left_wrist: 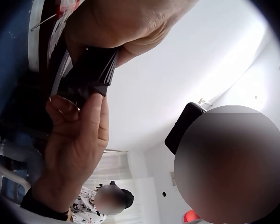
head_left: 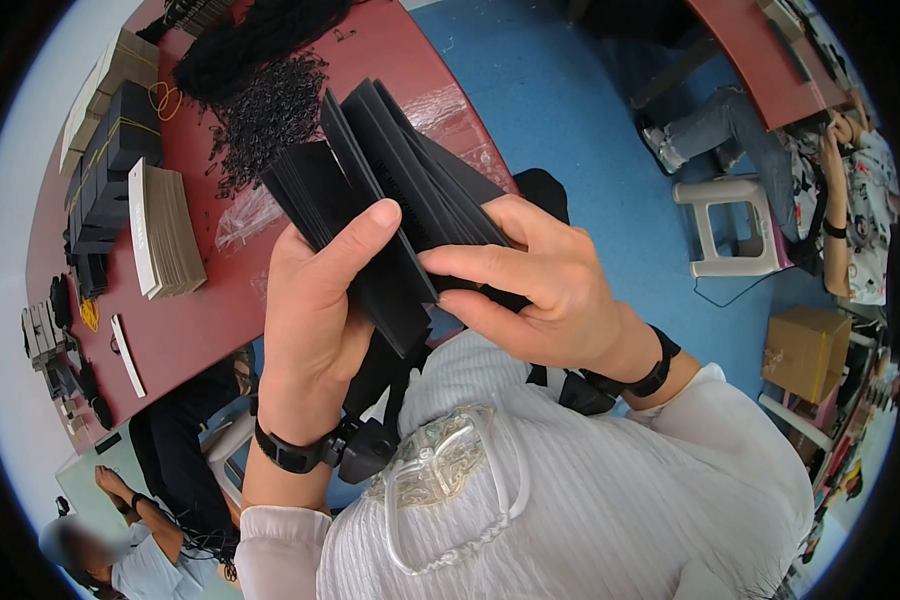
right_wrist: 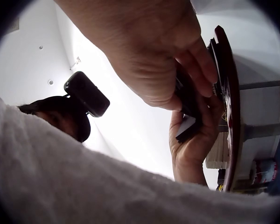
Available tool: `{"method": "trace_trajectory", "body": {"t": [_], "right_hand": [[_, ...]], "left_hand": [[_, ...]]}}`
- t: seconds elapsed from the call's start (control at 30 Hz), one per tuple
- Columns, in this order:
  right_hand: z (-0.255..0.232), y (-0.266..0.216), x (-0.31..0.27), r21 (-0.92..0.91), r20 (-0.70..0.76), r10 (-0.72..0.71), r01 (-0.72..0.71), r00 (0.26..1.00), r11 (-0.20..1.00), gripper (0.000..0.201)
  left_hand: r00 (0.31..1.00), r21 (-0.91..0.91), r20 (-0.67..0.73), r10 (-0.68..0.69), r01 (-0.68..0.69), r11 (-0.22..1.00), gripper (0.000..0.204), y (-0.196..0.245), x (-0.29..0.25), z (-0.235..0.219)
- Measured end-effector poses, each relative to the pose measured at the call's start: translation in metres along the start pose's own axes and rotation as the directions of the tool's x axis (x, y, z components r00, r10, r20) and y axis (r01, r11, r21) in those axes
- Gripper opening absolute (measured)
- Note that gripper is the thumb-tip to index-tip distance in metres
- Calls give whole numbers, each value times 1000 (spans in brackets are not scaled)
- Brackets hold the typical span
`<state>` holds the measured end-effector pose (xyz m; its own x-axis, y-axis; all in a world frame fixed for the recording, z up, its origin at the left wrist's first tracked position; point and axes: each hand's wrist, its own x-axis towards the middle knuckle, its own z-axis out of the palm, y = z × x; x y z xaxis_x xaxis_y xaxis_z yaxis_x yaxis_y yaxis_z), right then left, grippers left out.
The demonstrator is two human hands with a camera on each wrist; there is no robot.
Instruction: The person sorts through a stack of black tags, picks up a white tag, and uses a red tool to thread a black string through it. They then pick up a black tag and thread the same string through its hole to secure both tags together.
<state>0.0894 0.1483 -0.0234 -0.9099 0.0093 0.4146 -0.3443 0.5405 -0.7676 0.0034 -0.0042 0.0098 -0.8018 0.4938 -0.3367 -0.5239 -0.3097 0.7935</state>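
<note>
Both hands occupied, raised just off the near edge of the red tabletop [head_left: 395,60]. Left hand [head_left: 315,300] grips a pack of black cards [head_left: 405,175], thumb flat along the upper face, fingers round behind; that thumb probably clamps the pack so it does not slide apart. Right hand [head_left: 555,285] pinches the near edge between thumb and forefinger, remaining fingers passing behind; grip there looks light, perhaps to part the edges rather than bear the weight. Cards stand fanned between the two hands, far ends splayed, likely letting single leaves be told apart. Faint print on one face, too small to read. Beyond the left hand: a loose heap of small black pins [head_left: 265,120], with crumpled clear film [head_left: 245,215] nearer. Left of that hand, a row of pale-edged cards [head_left: 173,235] stands on end, and farther out, dark blocks [head_left: 105,190] wear yellow bands, presumably so each bundle holds together. A white strip [head_left: 128,355] lies nearer the body, left of the left hand.
</note>
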Motion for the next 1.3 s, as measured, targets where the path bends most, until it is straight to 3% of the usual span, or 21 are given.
{"method": "trace_trajectory", "body": {"t": [0.3,0.43,0.67,0.77,1.3], "right_hand": [[0,1,0,-60,-24,-27,26,999,998,36],[1,1,0,-122,-45,-59,53,997,991,37],[0,1,0,-102,-52,-52,47,997,994,39],[0,1,1,-86,-57,-49,44,997,995,40],[-3,0,0,-53,-58,-4,1,998,999,36]], "left_hand": [[1000,-3,16,-24,24,1000,22,-1,0,-3],[1000,78,26,8,-10,997,21,-3,-1,-1],[996,6,84,-19,18,1000,20,-4,-2,-4],[1000,43,16,-19,19,999,22,-3,-4,1],[998,18,57,-9,8,1000,26,-6,-5,1]]}}
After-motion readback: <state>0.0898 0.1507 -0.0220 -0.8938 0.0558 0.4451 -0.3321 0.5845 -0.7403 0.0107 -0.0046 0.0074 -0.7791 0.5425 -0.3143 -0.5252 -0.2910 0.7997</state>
